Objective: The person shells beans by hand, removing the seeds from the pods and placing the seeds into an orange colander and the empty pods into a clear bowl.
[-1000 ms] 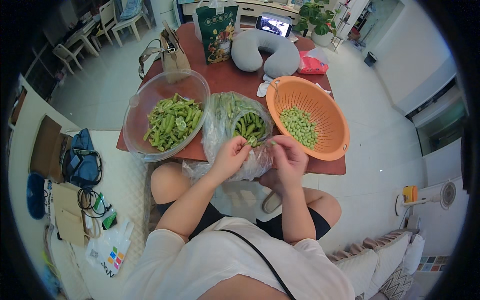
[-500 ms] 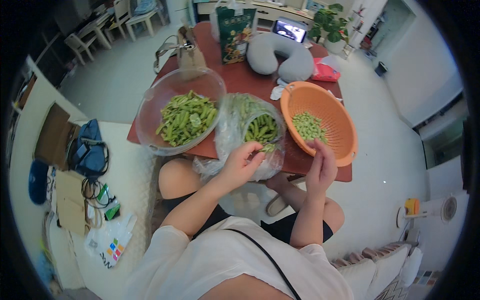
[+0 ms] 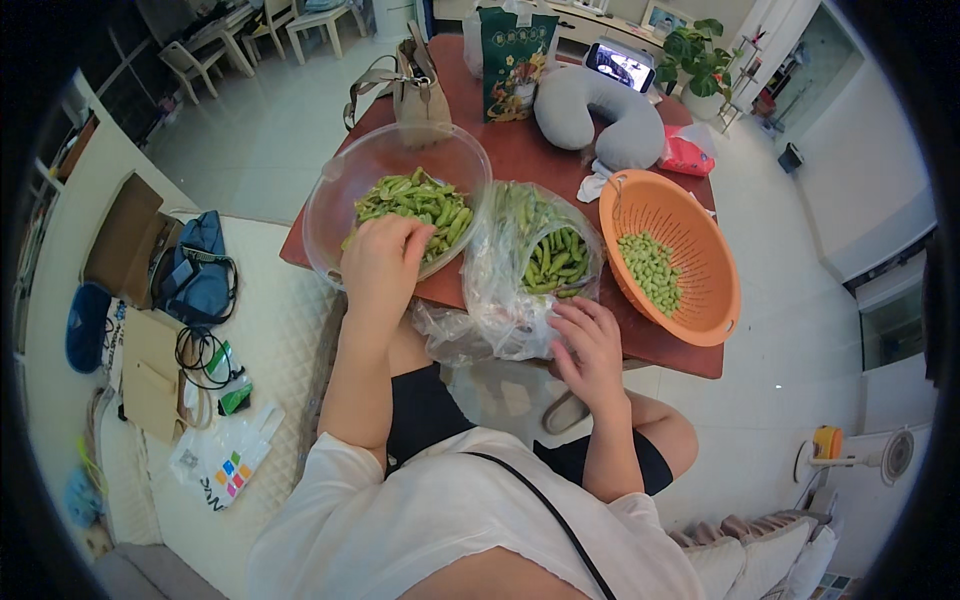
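My left hand point(image 3: 383, 262) hangs over the near edge of a translucent plastic bowl point(image 3: 322, 228). Its fingers are bent together, and what they hold, if anything, is hidden. Green bean pods point(image 3: 420, 200) fill the bowl's bottom. Right of it, a clear plastic bag point(image 3: 490, 285) stands with its mouth wide, showing plump green pods point(image 3: 556, 262) inside. At the near right side of the bag is my right hand point(image 3: 592, 350), fingers spread and nothing visible in them. An orange colander point(image 3: 706, 250) to the right holds shelled green beans point(image 3: 650, 272).
All this sits on a red-brown table point(image 3: 665, 352). Farther back are a beige handbag point(image 3: 422, 100), a dark green bag point(image 3: 512, 70), a grey neck pillow point(image 3: 565, 110), a lit phone point(image 3: 620, 66) and a pink tissue pack point(image 3: 686, 155). A cushioned seat with bags point(image 3: 205, 265) lies left.
My left hand has moved left from the plastic bag to over the bowl. My right hand has come away from the colander to the bag, its fingers spreading. The view has shifted slightly.
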Available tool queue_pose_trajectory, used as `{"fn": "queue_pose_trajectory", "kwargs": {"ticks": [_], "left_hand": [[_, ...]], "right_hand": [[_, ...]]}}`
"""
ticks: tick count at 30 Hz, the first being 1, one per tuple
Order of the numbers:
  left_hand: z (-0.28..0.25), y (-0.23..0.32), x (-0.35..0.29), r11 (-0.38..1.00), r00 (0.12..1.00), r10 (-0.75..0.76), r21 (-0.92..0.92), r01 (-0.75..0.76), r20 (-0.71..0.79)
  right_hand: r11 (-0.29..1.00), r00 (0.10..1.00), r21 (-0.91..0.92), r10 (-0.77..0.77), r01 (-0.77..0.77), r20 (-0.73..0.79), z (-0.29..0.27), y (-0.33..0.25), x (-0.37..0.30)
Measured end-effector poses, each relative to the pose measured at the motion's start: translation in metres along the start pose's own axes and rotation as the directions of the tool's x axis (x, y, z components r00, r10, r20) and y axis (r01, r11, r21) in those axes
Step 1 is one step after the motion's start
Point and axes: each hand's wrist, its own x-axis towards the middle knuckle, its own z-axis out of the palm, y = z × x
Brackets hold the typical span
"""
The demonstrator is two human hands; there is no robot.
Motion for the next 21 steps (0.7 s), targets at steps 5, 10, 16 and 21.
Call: {"fn": "queue_pose_trajectory", "kwargs": {"ticks": [5, 10, 16, 21], "left_hand": [[0.009, 0.02, -0.004, 0.99, 0.981, 0.139, 0.043, -0.134, -0.134], [0.039, 0.06, -0.033, 0.88, 0.851, 0.447, -0.308, -0.363, 0.276], [0.075, 0.032, -0.044, 0.97, 0.92, 0.24, -0.104, -0.219, 0.309], [0.088, 0.02, -0.03, 0.961, 0.929, 0.196, -0.248, -0.119, 0.313]], "right_hand": [[0.999, 0.997, 0.037, -0.012, 0.01, 0.072, 0.0, -0.007, 0.001], [0.999, 0.996, 0.039, -0.014, 0.011, 0.088, -0.001, -0.004, 0.008], [0.995, 0.973, -0.041, -0.082, 0.093, 0.215, -0.011, 0.026, 0.01], [0.974, 0.946, 0.005, 0.217, -0.225, 0.242, -0.02, 0.029, 0.019]]}}
